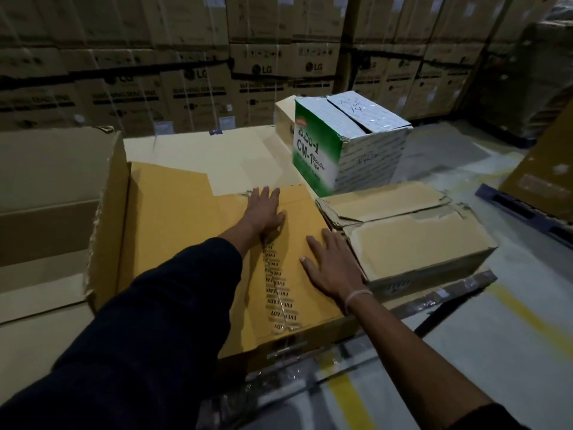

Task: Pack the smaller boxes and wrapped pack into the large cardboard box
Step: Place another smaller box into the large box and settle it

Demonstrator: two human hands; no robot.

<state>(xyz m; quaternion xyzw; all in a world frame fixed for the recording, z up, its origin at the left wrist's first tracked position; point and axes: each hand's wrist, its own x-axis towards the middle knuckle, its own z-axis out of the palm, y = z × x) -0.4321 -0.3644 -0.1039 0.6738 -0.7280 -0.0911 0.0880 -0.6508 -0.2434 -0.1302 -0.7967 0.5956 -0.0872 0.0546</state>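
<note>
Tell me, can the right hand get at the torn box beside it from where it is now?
Probably yes. The right hand lies flat on the taped box, and the torn box stands just to its right, almost touching the fingers. Nothing lies between them.

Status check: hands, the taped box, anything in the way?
Left hand and right hand flat on taped box. Battered carton against its right side.

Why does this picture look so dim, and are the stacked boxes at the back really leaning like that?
Head view: the light is low, so the far stacked cartons look murky and soft; the wide-angle lens bends them at the edges. The green and white box catches the most light, and both hands look sharp.
</note>
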